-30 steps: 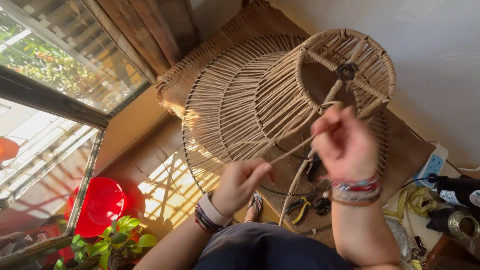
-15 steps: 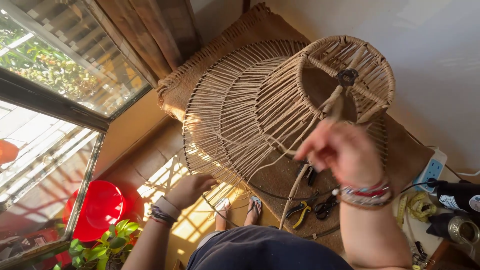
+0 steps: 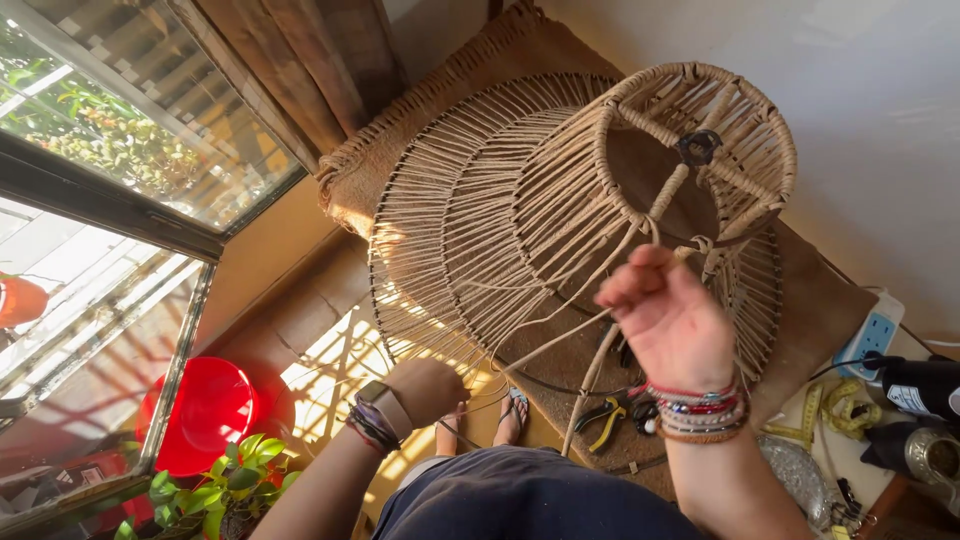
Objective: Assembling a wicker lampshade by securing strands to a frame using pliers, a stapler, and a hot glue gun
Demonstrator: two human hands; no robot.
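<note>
Jute cord (image 3: 560, 335) runs from my right hand (image 3: 672, 322), pinched in its fingers, down toward 8 o'clock to my left hand (image 3: 425, 388), seemingly clenched on it; the lampshade frame (image 3: 560, 210) sits at 12 o'clock, nearer the right

My one camera, worn on the head, looked steeply down from close above at the hands (image 3: 560, 350) and the woven lampshade frame (image 3: 580, 220), with the floor (image 3: 300, 310) beneath.
</note>
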